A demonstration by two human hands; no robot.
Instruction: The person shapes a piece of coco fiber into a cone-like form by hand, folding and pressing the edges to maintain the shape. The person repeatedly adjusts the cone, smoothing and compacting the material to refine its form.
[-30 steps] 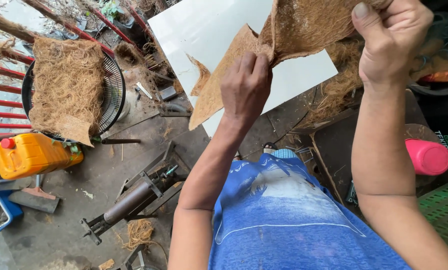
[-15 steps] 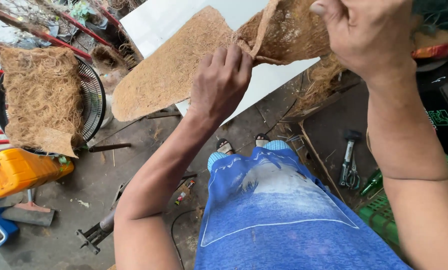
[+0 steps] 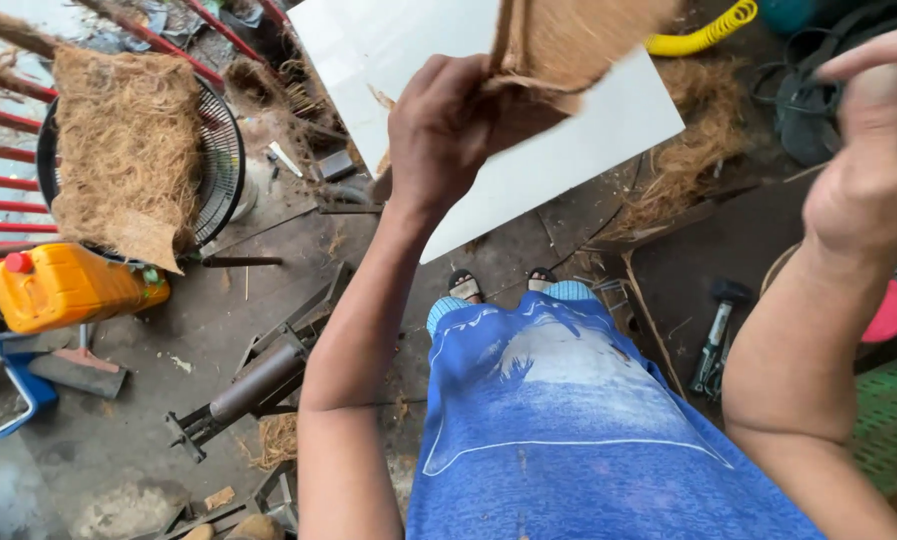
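My left hand [image 3: 438,130] is raised in front of me and grips the lower edge of a brown fibrous sheet [image 3: 568,40], which runs up out of the top of the view. My right hand [image 3: 868,170] is off to the right, blurred, with its fingers apart. It is clear of the sheet and holds nothing. A white board [image 3: 608,130] lies on the ground behind the sheet. My blue shirt [image 3: 568,420] and my sandalled feet [image 3: 498,285] show below.
A fibre mat [image 3: 128,150] is draped over a round fan grille [image 3: 218,170] at the left, above a yellow jerrycan [image 3: 68,285]. A metal pipe tool [image 3: 258,380] lies on the dirty floor. A hammer [image 3: 713,340], green crate [image 3: 893,420] and yellow coiled hose [image 3: 703,30] are at the right.
My right hand has let go of the fibrous sheet and swung out to the right. My left hand still holds the sheet, now higher and nearer the view's centre.
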